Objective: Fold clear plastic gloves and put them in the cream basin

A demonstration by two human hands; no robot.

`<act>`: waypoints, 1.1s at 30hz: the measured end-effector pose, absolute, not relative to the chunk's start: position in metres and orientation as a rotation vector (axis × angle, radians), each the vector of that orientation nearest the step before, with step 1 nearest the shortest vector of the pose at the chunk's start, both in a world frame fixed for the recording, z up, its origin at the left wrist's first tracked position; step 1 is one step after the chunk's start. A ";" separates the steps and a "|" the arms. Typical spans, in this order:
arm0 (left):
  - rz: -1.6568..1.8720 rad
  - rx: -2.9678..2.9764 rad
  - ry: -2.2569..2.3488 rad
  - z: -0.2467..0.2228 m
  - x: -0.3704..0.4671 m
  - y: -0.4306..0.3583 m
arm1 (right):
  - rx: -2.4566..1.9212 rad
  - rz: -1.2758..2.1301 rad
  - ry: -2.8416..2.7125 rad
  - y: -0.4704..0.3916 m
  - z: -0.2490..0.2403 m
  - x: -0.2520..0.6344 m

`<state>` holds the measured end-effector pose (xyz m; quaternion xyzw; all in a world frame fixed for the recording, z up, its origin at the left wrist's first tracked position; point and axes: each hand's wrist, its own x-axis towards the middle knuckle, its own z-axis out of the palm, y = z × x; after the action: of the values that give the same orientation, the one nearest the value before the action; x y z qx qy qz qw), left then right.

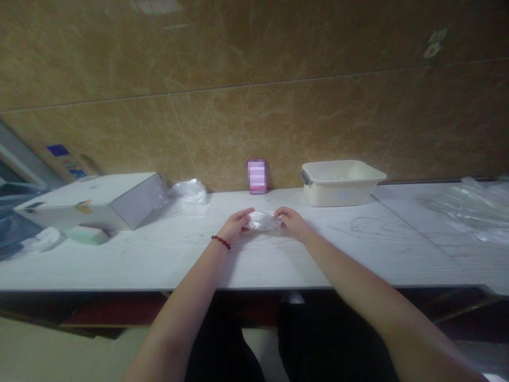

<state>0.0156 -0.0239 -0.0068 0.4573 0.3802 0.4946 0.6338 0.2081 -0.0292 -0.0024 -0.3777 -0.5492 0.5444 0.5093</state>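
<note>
Between my two hands is a clear plastic bag (263,220), crinkled and shiny, held just over the white table (254,260). My left hand (237,225) grips its left end with thumb and fingers and wears a dark red bead bracelet (221,242) at the wrist. Pinched in the fingers of my right hand (293,223) is the bag's right end. Whether anything lies inside the bag, I cannot tell. Behind the hands a phone (257,176) leans upright against the wall, its screen lit and blurred.
A cream plastic tub (338,192) with a grey handle stands at back right. To the left are a white box (95,199), more clear plastic (190,192) beside it, and a pale green block (87,234). Clear plastic bags (473,209) spread at far right. A tiled wall (254,122) closes the back.
</note>
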 end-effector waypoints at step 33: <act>0.583 2.568 1.571 -0.011 0.029 -0.031 | -1.548 0.108 -1.971 -0.031 0.003 0.217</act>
<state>0.0293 -0.0312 -0.0108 0.8369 0.5120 0.1899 0.0376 0.2168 -0.0310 0.0027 -0.5866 -0.7465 0.0410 0.3113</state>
